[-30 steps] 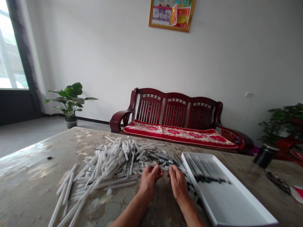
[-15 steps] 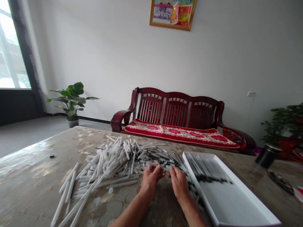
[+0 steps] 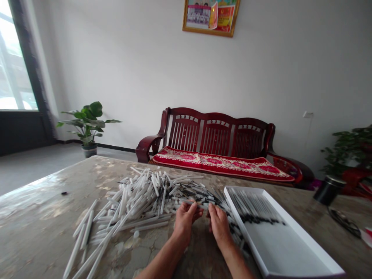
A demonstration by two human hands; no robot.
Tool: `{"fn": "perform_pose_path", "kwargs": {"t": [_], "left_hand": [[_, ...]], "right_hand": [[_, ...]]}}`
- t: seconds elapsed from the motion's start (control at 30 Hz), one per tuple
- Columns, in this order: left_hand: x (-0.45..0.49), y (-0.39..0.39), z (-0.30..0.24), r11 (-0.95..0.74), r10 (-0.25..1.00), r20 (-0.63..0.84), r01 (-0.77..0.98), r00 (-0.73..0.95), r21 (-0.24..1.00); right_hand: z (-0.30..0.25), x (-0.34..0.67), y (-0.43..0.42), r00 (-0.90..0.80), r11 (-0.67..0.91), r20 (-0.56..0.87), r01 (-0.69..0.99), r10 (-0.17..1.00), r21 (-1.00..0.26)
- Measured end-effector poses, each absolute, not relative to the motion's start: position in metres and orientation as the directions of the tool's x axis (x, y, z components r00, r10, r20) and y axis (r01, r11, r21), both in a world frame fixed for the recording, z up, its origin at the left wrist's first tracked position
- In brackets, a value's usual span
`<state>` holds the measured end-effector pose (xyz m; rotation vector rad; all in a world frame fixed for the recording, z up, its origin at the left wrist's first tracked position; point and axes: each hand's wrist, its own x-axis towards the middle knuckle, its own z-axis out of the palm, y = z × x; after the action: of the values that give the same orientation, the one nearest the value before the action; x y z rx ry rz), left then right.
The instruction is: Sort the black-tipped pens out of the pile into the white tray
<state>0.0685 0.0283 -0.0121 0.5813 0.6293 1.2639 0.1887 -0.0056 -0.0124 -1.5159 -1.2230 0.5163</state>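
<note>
While white tubes (image 3: 138, 203) lie heaped ahead and leftward, both hands (image 3: 183, 220) (image 3: 219, 223) apart, fingers curled, any pinch impossible to tell

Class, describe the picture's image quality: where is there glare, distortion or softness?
Head view: the window is nearly burnt white; head view: glare washes the table's left edge; head view: the black canister appears tilted, probably lens distortion; head view: detail between the left hand and right hand is too soft to read.

Soft daylight from the glass pane (image 3: 17, 69) at left, glare on the tabletop (image 3: 46, 193), dimmer right side, edges stretched
</note>
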Motion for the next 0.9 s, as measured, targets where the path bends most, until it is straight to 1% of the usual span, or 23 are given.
{"fn": "perform_pose_path", "kwargs": {"t": [0.1, 0.17, 0.27, 0.33, 0.4, 0.47, 0.53, 0.57, 0.63, 0.7, 0.77, 0.83, 0.9], "left_hand": [[0.066, 0.028, -0.009, 0.233, 0.967, -0.087, -0.699, 0.238, 0.676], [0.063, 0.027, -0.005, 0.297, 0.943, -0.088, -0.698, 0.320, 0.652], [0.060, 0.027, 0.002, 0.444, 0.877, -0.149, -0.651, 0.457, 0.616], [0.057, 0.027, 0.005, 0.537, 0.822, -0.205, -0.603, 0.532, 0.589], [0.054, 0.028, 0.008, 0.636, 0.738, -0.249, -0.523, 0.627, 0.568], [0.051, 0.029, 0.009, 0.714, 0.634, -0.283, -0.404, 0.719, 0.572], [0.049, 0.029, 0.009, 0.727, 0.574, -0.295, -0.310, 0.764, 0.613], [0.049, 0.028, 0.007, 0.714, 0.562, -0.292, -0.275, 0.774, 0.644], [0.050, 0.027, 0.004, 0.673, 0.548, -0.270, -0.226, 0.792, 0.704], [0.051, 0.026, 0.001, 0.647, 0.549, -0.257, -0.210, 0.796, 0.733], [0.054, 0.026, -0.001, 0.639, 0.609, -0.256, -0.273, 0.751, 0.719], [0.057, 0.026, -0.001, 0.614, 0.697, -0.244, -0.385, 0.674, 0.689], [0.059, 0.027, -0.001, 0.563, 0.773, -0.214, -0.489, 0.597, 0.666]], "right_hand": [[-0.008, 0.186, -0.008, 0.392, 0.143, 0.301, 0.382, 0.869, -0.913], [-0.005, 0.185, -0.009, 0.427, 0.135, 0.261, 0.303, 0.866, -0.943], [-0.002, 0.187, -0.011, 0.457, 0.113, 0.174, 0.157, 0.872, -0.981], [-0.001, 0.189, -0.011, 0.461, 0.115, 0.158, 0.122, 0.873, -0.986], [0.000, 0.192, -0.012, 0.441, 0.120, 0.178, 0.158, 0.880, -0.980], [0.003, 0.194, -0.012, 0.414, 0.150, 0.248, 0.256, 0.876, -0.955], [0.006, 0.195, -0.013, 0.390, 0.176, 0.310, 0.343, 0.867, -0.923], [0.007, 0.194, -0.014, 0.382, 0.168, 0.306, 0.354, 0.872, -0.920], [0.011, 0.193, -0.014, 0.366, 0.117, 0.234, 0.314, 0.901, -0.942], [0.013, 0.195, -0.013, 0.363, 0.063, 0.152, 0.245, 0.919, -0.968], [0.015, 0.200, -0.011, 0.388, 0.037, 0.121, 0.218, 0.914, -0.975], [0.016, 0.210, -0.008, 0.410, 0.005, 0.119, 0.268, 0.904, -0.963], [0.015, 0.223, -0.007, 0.403, -0.051, 0.112, 0.373, 0.908, -0.926]]}}
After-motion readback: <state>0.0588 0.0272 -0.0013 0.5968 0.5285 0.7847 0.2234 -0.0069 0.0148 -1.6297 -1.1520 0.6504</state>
